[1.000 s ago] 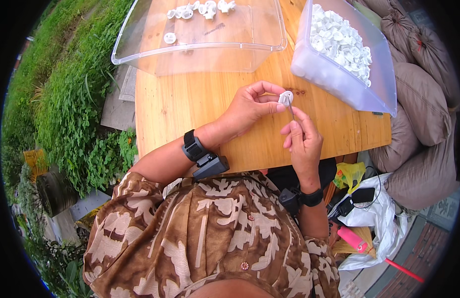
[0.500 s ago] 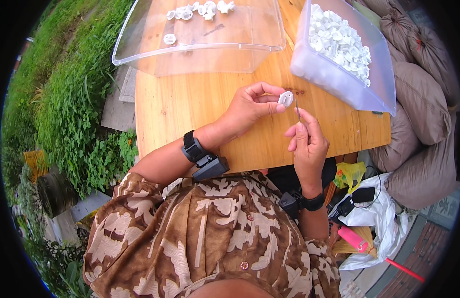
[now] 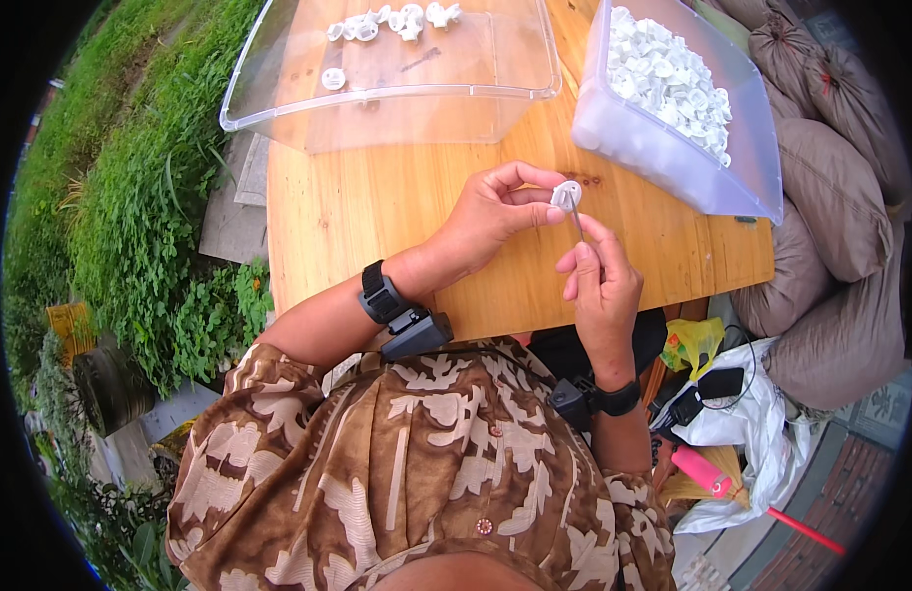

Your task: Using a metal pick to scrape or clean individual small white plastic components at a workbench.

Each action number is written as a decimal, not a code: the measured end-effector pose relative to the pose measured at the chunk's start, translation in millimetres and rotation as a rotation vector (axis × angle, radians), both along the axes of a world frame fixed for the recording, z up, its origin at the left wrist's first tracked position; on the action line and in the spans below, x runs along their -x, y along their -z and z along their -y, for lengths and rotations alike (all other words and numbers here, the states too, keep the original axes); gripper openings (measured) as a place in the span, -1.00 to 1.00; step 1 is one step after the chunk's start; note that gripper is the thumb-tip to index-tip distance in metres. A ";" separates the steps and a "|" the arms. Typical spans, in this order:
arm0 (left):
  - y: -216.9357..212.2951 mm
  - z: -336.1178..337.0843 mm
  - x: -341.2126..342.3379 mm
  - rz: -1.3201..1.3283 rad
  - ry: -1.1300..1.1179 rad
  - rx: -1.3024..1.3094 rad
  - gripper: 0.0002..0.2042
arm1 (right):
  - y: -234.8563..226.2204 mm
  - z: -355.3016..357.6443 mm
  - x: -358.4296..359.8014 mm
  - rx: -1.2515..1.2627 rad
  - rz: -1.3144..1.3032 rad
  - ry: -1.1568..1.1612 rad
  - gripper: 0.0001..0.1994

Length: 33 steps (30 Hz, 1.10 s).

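Nearest me is the person's brown patterned shirt (image 3: pixel 377 473), close up against the near edge of the tabletop (image 3: pixel 407 187). Just beyond it, the right hand (image 3: pixel 609 286) grips a thin tool (image 3: pixel 577 225) between thumb and forefinger, its other fingers curled in loosely. A little farther and to the left, the left hand (image 3: pixel 481 217) pinches a small round white piece (image 3: pixel 562 193) at its edge, thumb against forefinger. The piece is held up over the tabletop, near the right bin, and the tool's tip appears to touch its face; whether it enters a hole is too small to tell.

I judge the work on this piece to be in progress, not finished, as the tool is at it.

Farther off to the right, the right bin (image 3: pixel 643 167) carries a big heap (image 3: pixel 668 84) of white parts. At the far left, the clear left bin (image 3: pixel 426 116) has only a short row (image 3: pixel 392 22) of them and one loose part (image 3: pixel 333 79) nearer its front. I can't tell which bin holds handled parts, so how much is left stays open.
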<state>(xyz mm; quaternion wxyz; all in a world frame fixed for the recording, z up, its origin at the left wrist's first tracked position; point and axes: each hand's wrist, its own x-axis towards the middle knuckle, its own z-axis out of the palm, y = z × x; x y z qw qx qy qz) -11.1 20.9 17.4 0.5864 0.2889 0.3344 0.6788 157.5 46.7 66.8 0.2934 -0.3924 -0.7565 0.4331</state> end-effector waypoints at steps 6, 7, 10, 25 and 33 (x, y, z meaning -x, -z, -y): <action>0.9 0.3 -0.4 0.011 0.000 0.003 -0.75 | 0.5 1.1 -0.3 -0.050 0.015 -0.001 -0.74; 1.7 0.0 -0.5 0.009 -0.001 0.004 -0.75 | 0.4 1.2 -0.5 -0.062 0.021 0.000 -0.74; 1.4 0.1 -0.2 -0.001 0.002 0.007 -0.75 | -2.4 1.7 -1.3 -0.053 0.057 -0.001 -0.74; -1.0 2.1 1.2 -0.052 0.029 0.052 -0.75 | -16.5 2.8 -4.0 -0.372 0.315 -0.044 -0.70; 0.3 3.1 -1.8 -0.119 0.043 0.102 -0.75 | -31.9 8.4 -6.1 -0.452 0.518 -0.064 -0.61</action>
